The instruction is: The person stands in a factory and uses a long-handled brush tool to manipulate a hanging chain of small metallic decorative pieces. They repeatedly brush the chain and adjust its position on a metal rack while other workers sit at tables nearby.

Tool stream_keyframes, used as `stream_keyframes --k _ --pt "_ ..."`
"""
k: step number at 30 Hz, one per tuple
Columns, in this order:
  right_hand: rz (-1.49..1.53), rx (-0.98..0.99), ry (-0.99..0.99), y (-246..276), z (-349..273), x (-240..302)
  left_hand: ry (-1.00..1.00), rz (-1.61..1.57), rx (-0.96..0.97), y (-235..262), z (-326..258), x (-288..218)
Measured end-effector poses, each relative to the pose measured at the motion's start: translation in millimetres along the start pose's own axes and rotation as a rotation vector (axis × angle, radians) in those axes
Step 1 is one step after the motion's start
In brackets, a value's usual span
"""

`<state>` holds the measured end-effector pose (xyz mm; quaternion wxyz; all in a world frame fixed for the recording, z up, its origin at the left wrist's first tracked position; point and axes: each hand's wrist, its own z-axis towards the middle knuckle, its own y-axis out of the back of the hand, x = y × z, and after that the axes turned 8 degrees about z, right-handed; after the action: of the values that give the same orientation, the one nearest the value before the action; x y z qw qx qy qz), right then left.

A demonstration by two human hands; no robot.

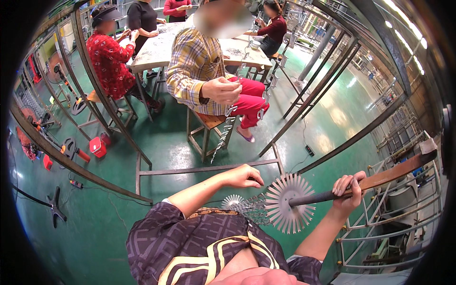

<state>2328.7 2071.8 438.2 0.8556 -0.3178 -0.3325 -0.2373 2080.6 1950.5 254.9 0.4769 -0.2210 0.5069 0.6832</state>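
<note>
My right hand (349,191) is wrapped round a dark rod (319,196) that runs into the hub of a slotted metal disc (285,209). Beyond this hand, toward the right, extends a flat brown bar (399,170). A smaller slotted disc (232,201) shows lower down, with a tangle of small metal pieces (254,209) between the two discs. Just left of the larger disc hovers my left hand (241,176), apart from it, fingers curled inward. Anything inside those fingers is hidden.
A metal frame (209,169) surrounds me. Across it a co-worker in a plaid shirt (190,71) sits on a wooden stool (207,121), near hanging strands of metal pieces (224,135). Other people sit and stand round a table (154,52). Red buckets (98,147) stand left; metal racks (380,228) stand right.
</note>
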Motion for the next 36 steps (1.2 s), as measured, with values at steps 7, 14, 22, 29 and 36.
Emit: stream_keyframes --k 7,14,22,29,36 --pt "-0.044 -0.048 0.034 6 -3 -3 0.055 0.232 -0.197 116 -11 -34" --pt "-0.095 -0.100 0.054 8 -3 -5 0.093 0.301 -0.715 192 -14 -16" --pt "-0.128 -0.113 0.067 11 -3 -6 0.484 0.525 -0.719 236 22 56" --pt "-0.171 -0.112 0.084 11 -6 -7 0.631 0.542 -0.683 240 40 95" --pt "-0.164 -0.174 0.085 2 -2 -7 0.507 0.500 -0.777 253 47 124"
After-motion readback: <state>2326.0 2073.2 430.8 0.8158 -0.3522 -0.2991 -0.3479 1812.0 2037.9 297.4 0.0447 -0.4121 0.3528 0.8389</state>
